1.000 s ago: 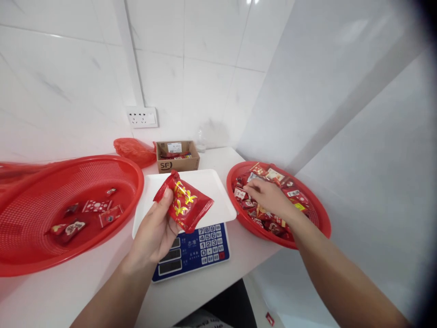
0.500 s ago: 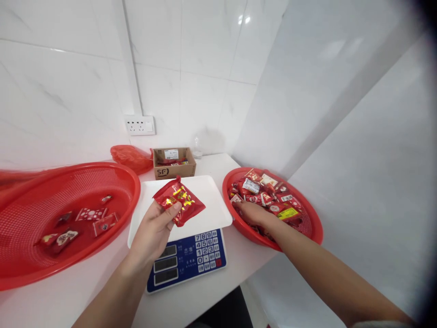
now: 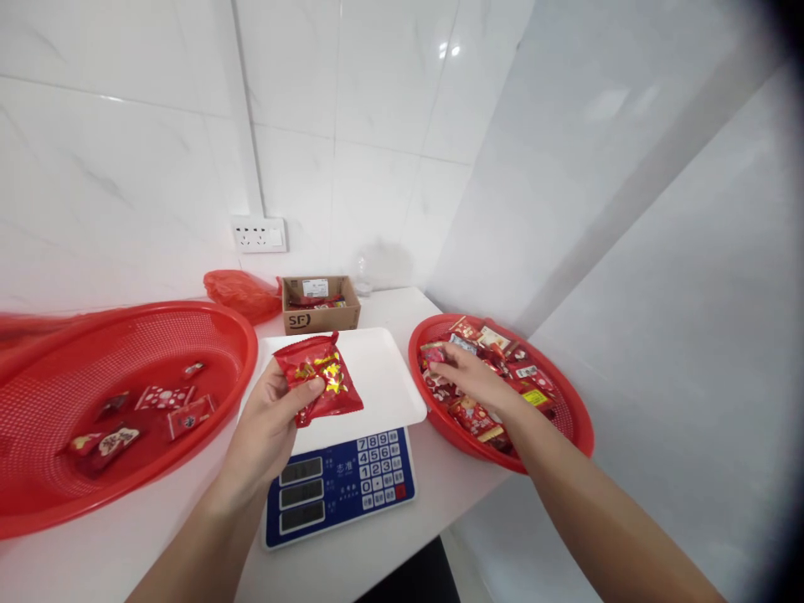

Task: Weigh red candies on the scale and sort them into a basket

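My left hand [image 3: 270, 410] is closed on a red snack packet [image 3: 332, 385] with gold print, thumb pressed on its front. It holds the packet over the white pan of the digital scale [image 3: 383, 377]. My right hand [image 3: 468, 373] is over the left part of the right red basket [image 3: 574, 435], fingers pinched on a small red snack packet [image 3: 432, 352]. Many red wrapped snacks [image 3: 471, 412] fill that basket, one with a yellow label.
At the left a larger red basket [image 3: 242, 335] holds several small packets [image 3: 164, 397]. Behind the scale stand a cardboard box [image 3: 323, 318] with packets inside and a red plastic bag [image 3: 242, 293]. A wall socket [image 3: 259, 234] is above them.
My right hand has risen slightly out of the snacks with a small packet in its fingers. My left hand has shifted a little left and tilted its packet.
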